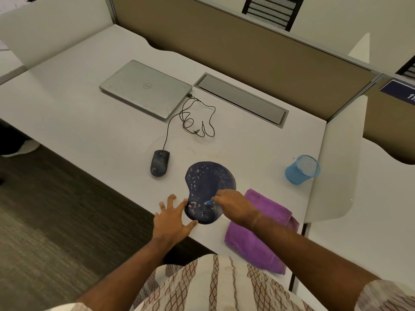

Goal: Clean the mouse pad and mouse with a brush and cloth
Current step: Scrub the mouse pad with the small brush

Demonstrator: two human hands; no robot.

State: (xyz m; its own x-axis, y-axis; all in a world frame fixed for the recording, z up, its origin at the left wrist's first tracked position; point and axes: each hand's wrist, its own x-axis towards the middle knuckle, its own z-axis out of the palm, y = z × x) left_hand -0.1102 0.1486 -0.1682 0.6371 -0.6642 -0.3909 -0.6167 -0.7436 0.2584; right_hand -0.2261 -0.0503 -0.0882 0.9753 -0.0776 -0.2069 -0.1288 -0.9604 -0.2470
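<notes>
One mouse pad (210, 187), dark blue and speckled with pale spots, lies near the front edge of the desk (89, 122). The left hand (173, 218) is spread flat, fingertips touching the pad's edge at 8 o'clock. The right hand (233, 206) pinches one small blue brush (208, 202) against the pad's lower part. One corded mouse (160, 163) sits at 10 o'clock from the pad, apart from it. One purple cloth (262, 234) lies at 4 o'clock, partly under the right forearm. One closed laptop (146, 87) sits at 11 o'clock; one blue mesh cup (302, 169) at 3 o'clock.

Speckled dark mouse pad (207, 185) lies flat between mouse (160, 163) and purple cloth (260, 230).
</notes>
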